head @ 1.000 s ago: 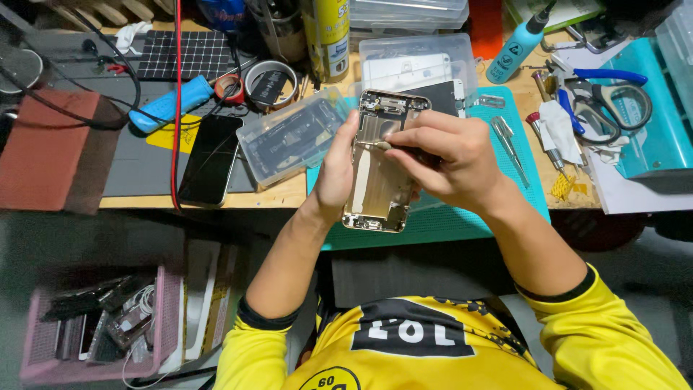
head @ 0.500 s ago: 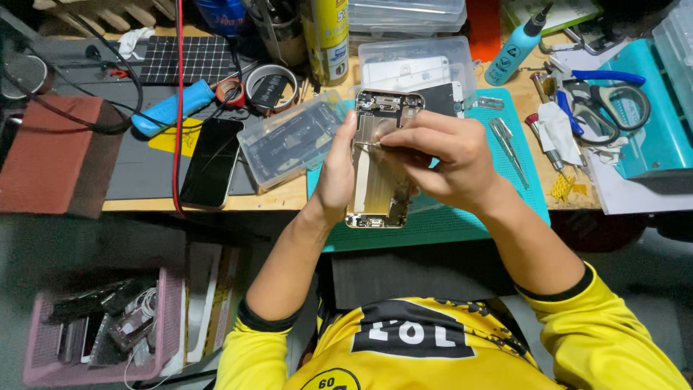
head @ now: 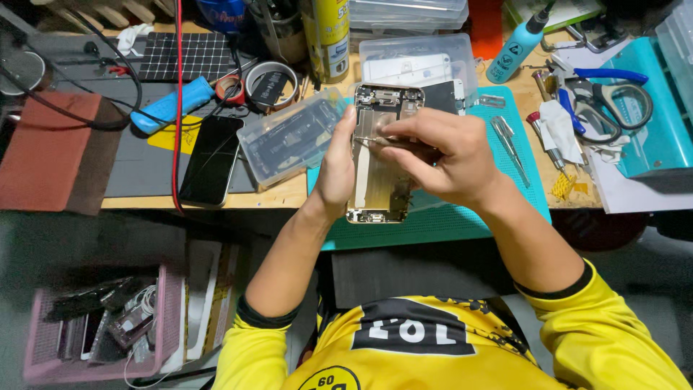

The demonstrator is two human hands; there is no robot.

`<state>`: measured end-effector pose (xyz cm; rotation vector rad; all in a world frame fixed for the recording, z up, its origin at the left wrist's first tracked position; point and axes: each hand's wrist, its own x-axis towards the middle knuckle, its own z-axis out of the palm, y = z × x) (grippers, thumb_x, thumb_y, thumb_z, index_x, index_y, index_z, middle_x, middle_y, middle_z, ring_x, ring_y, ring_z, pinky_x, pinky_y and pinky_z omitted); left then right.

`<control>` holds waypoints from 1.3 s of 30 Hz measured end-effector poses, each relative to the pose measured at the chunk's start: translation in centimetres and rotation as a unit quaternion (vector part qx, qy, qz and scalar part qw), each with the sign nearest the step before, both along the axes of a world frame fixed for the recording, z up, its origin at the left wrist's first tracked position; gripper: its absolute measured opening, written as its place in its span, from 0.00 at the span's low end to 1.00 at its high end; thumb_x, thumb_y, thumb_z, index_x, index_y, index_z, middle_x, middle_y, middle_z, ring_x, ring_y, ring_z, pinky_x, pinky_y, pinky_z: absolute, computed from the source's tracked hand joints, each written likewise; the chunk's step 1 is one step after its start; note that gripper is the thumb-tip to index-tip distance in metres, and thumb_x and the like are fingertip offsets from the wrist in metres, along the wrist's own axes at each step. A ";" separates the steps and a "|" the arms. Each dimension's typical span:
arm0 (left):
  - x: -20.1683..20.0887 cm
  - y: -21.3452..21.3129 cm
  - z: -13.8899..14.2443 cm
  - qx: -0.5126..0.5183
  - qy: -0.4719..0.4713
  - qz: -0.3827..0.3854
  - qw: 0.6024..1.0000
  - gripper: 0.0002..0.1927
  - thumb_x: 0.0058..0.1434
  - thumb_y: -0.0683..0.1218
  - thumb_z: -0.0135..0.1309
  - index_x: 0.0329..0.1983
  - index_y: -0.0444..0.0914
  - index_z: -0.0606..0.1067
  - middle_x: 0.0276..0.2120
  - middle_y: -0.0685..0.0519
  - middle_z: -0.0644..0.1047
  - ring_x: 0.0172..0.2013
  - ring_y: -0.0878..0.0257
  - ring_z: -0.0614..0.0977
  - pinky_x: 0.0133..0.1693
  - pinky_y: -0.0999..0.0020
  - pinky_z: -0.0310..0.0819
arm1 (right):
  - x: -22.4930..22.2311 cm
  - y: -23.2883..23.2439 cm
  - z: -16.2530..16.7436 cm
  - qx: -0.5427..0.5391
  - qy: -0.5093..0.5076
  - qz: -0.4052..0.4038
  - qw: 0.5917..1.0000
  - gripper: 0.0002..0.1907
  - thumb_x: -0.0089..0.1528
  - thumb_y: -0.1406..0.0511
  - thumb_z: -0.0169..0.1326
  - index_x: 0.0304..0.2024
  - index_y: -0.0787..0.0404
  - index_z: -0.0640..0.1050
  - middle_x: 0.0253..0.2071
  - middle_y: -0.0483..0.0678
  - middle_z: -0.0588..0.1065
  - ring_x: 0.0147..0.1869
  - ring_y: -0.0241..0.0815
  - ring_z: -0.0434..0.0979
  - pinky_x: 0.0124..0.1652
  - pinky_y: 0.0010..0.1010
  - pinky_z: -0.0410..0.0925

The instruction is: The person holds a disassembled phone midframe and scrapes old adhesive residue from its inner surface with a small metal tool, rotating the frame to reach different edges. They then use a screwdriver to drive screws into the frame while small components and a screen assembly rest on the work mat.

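My left hand (head: pixel 337 167) grips the left edge of an opened phone housing (head: pixel 377 180), a gold metal shell with its inside facing up, held above the green mat (head: pixel 447 217). My right hand (head: pixel 442 155) pinches a thin metal tool, which looks like tweezers (head: pixel 375 141), with its tip inside the upper part of the housing. Both arms wear yellow sleeves.
A black phone (head: pixel 211 159) lies left on the grey mat beside a clear parts box (head: pixel 289 137). Behind stand a yellow spray can (head: pixel 328 36), tape rolls (head: pixel 268 83) and a blue bottle (head: pixel 516 47). Scissors and pliers (head: pixel 603 101) lie right. A pink basket (head: pixel 94 325) sits below.
The housing and both hands have stayed nearly in place; my right hand's fingers have shifted slightly over the upper part of the housing.
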<state>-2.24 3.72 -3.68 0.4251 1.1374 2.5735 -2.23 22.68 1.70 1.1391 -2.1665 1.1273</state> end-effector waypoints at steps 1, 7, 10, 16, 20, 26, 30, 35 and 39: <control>0.1 0.0 0.0 0.011 0.004 -0.023 1.000 0.32 0.79 0.62 0.29 0.62 0.33 0.71 0.51 0.44 0.78 0.48 0.55 0.81 0.52 0.58 0.79 | 0.1 0.0 0.0 0.005 0.004 -0.002 1.000 0.09 0.60 0.73 0.65 0.43 0.66 0.81 0.31 0.49 0.76 0.29 0.39 0.76 0.29 0.28 0.67; 0.1 0.1 0.2 0.019 -0.004 -0.033 0.999 0.32 0.78 0.63 0.29 0.61 0.32 0.71 0.49 0.43 0.79 0.45 0.53 0.82 0.48 0.56 0.80 | 0.2 0.3 0.5 -0.009 0.019 0.030 0.999 0.09 0.62 0.72 0.65 0.44 0.65 0.81 0.36 0.50 0.76 0.34 0.39 0.78 0.32 0.26 0.69; 0.1 0.1 0.3 0.025 -0.011 -0.034 0.999 0.33 0.79 0.63 0.29 0.62 0.31 0.71 0.48 0.42 0.79 0.45 0.54 0.82 0.49 0.58 0.79 | 0.2 0.1 0.5 0.001 0.007 -0.007 1.000 0.09 0.62 0.71 0.66 0.43 0.66 0.82 0.32 0.49 0.77 0.32 0.38 0.78 0.31 0.27 0.68; 0.2 0.1 0.7 0.023 0.006 -0.058 0.998 0.35 0.78 0.64 0.28 0.61 0.31 0.71 0.47 0.42 0.79 0.43 0.52 0.83 0.47 0.56 0.80 | 0.4 0.2 0.7 -0.007 -0.001 0.007 1.000 0.09 0.60 0.72 0.67 0.42 0.66 0.81 0.33 0.49 0.76 0.33 0.38 0.78 0.32 0.26 0.68; 0.4 -0.1 1.0 0.020 -0.008 -0.052 0.998 0.35 0.77 0.64 0.28 0.60 0.32 0.71 0.46 0.42 0.80 0.42 0.52 0.83 0.47 0.55 0.81 | 0.4 0.0 0.8 0.000 -0.019 -0.010 1.000 0.08 0.61 0.73 0.66 0.43 0.66 0.82 0.32 0.48 0.77 0.31 0.36 0.78 0.31 0.25 0.68; 0.3 -0.3 0.9 0.034 0.002 -0.086 0.996 0.36 0.78 0.65 0.27 0.60 0.31 0.72 0.47 0.42 0.80 0.44 0.52 0.83 0.49 0.54 0.80 | 0.4 0.1 0.9 0.002 -0.004 -0.003 1.000 0.09 0.59 0.72 0.67 0.42 0.66 0.82 0.32 0.49 0.77 0.30 0.39 0.77 0.31 0.27 0.66; 0.3 -0.5 0.6 0.043 -0.034 -0.065 0.996 0.36 0.80 0.64 0.27 0.62 0.30 0.70 0.46 0.40 0.79 0.47 0.51 0.82 0.52 0.54 0.79 | 0.7 -0.1 0.7 0.002 -0.061 -0.004 0.998 0.10 0.61 0.73 0.66 0.45 0.66 0.83 0.32 0.48 0.79 0.29 0.34 0.80 0.30 0.24 0.68; 0.1 -0.4 0.5 0.091 -0.026 -0.141 0.985 0.34 0.77 0.67 0.25 0.56 0.35 0.69 0.46 0.40 0.79 0.42 0.48 0.83 0.47 0.52 0.80 | 0.5 0.2 1.0 -0.007 -0.049 0.010 0.999 0.11 0.59 0.74 0.65 0.45 0.65 0.82 0.34 0.47 0.79 0.32 0.35 0.80 0.31 0.25 0.69; 0.1 -0.6 0.5 0.081 -0.050 -0.119 0.988 0.37 0.78 0.66 0.25 0.60 0.31 0.69 0.48 0.39 0.79 0.45 0.47 0.82 0.50 0.51 0.80 | 0.8 0.2 1.2 -0.010 -0.014 -0.003 1.000 0.12 0.58 0.74 0.67 0.44 0.64 0.83 0.33 0.48 0.78 0.32 0.35 0.79 0.31 0.25 0.68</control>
